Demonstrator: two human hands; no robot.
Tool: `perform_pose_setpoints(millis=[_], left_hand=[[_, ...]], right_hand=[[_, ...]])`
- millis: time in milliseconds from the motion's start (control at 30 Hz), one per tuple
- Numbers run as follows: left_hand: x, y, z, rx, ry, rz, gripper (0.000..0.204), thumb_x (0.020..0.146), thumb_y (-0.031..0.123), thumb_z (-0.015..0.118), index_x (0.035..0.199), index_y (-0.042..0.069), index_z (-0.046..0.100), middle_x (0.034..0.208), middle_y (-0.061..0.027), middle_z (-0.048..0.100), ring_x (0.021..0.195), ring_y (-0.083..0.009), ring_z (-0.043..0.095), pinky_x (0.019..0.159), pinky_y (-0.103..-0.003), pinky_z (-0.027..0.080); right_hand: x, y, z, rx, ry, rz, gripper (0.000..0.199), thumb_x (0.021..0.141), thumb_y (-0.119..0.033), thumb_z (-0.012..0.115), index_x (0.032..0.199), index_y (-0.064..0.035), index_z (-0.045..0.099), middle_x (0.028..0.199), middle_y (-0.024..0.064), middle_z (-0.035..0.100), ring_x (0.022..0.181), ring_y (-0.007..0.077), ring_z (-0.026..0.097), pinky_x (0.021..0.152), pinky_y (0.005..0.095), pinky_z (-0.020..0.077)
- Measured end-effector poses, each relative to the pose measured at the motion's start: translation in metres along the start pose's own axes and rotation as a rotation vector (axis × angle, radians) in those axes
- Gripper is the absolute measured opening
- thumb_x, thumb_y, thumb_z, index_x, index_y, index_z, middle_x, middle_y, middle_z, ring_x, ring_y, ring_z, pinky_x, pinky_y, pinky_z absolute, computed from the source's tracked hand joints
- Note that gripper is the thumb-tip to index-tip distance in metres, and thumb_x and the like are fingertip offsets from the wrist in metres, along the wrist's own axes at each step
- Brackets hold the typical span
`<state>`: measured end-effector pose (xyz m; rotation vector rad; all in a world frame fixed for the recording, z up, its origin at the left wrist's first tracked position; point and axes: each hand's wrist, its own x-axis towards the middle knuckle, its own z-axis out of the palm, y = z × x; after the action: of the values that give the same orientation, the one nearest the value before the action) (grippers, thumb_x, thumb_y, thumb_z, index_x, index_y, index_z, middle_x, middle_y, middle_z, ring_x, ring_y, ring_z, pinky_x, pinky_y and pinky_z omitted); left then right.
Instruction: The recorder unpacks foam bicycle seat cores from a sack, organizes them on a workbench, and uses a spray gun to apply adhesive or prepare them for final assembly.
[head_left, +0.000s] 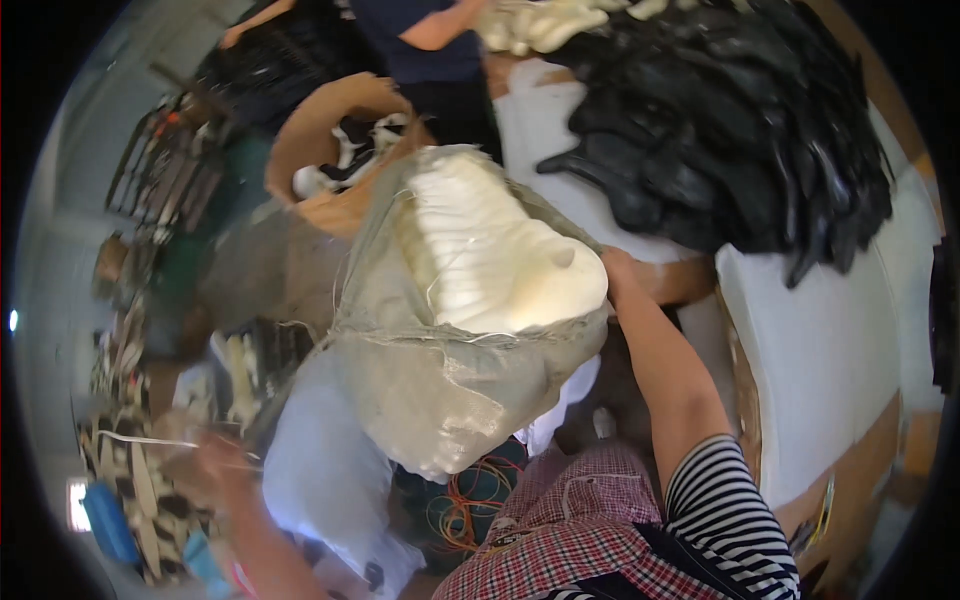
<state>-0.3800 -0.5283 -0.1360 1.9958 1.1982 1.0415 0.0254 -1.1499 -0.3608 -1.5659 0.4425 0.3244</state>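
A grey-green woven sack (440, 390) stands in front of me, its mouth open. Out of the top sticks a stack of nested, cream-white moulded pieces (475, 240) with ribbed edges. My right hand (620, 272) is closed at the sack's right rim, beside the white pieces; its fingertips are hidden behind them. My left hand (222, 455) is out at the lower left, away from the sack and smeared by motion. A thin white cord (150, 439) shows on both sides of that hand, which appears closed on it. Another thin string crosses the sack's mouth.
A heap of glossy black pieces (700, 130) covers a white-topped table at the far right. Behind the sack stands a round cardboard container (340, 205) with black and white pieces. A filled white bag (330, 450) leans at its left; orange cord (465, 510) lies below. Another person (425, 50) stands beyond.
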Motion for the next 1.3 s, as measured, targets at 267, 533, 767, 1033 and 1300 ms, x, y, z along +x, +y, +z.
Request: perform_pose_setpoints(millis=[267, 533, 767, 1033, 1300], left_hand=[[-0.077, -0.102, 0.157, -0.048, -0.6, -0.563, 0.077, 0.079, 0.069, 0.046, 0.128, 0.009, 0.044, 0.112, -0.0098, 0.05, 0.095, -0.0217, 0.047, 0.079, -0.035, 0.039], [-0.19, 0.101, 0.281, -0.083, -1.131, -0.462, 0.083, 0.08, 0.074, 0.027, 0.14, 0.016, 0.028, 0.131, -0.0065, 0.045, 0.112, -0.0243, 0.042, 0.09, -0.046, 0.032], [-0.23, 0.132, 0.304, 0.238, -1.278, -0.084, 0.05, 0.081, 0.011, 0.058, 0.128, 0.004, 0.046, 0.115, -0.0145, 0.056, 0.106, -0.0245, 0.052, 0.093, -0.037, 0.039], [-0.242, 0.169, 0.194, -0.038, -1.003, -0.41, 0.015, 0.089, 0.021, 0.054, 0.088, 0.007, 0.058, 0.05, 0.0066, 0.033, 0.04, -0.0054, 0.029, 0.038, -0.023, 0.024], [-0.202, 0.148, 0.098, -0.269, -1.049, -0.482, 0.024, 0.091, 0.025, 0.052, 0.091, 0.002, 0.061, 0.049, 0.0054, 0.034, 0.043, -0.0065, 0.032, 0.04, -0.025, 0.027]], right_hand=[[-0.094, 0.023, -0.097, 0.1, 0.025, -0.044, 0.03, 0.085, -0.022, 0.06, 0.109, -0.0036, 0.057, 0.089, 0.0059, 0.062, 0.073, 0.0126, 0.058, 0.065, 0.0281, 0.0489], [-0.328, 0.142, -0.45, -0.595, 1.33, -0.146, 0.021, 0.08, -0.006, 0.055, 0.1, -0.0045, 0.061, 0.08, 0.0118, 0.062, 0.074, 0.02, 0.059, 0.068, 0.031, 0.0487], [-0.423, 0.169, -0.608, -1.068, 1.155, 0.648, 0.049, 0.067, -0.026, 0.071, 0.109, -0.0027, 0.058, 0.105, 0.0182, 0.062, 0.099, 0.032, 0.059, 0.083, 0.0406, 0.0483], [-0.424, 0.206, -0.674, -1.661, 0.915, -0.437, 0.038, 0.086, -0.029, 0.054, 0.105, 0.0035, 0.058, 0.1, 0.0229, 0.062, 0.083, 0.0343, 0.062, 0.068, 0.0424, 0.0496], [-0.27, 0.052, -0.477, 0.047, 0.834, -0.136, 0.04, 0.088, -0.032, 0.048, 0.114, -0.002, 0.055, 0.092, 0.0049, 0.057, 0.081, 0.0189, 0.053, 0.07, 0.0322, 0.0441]])
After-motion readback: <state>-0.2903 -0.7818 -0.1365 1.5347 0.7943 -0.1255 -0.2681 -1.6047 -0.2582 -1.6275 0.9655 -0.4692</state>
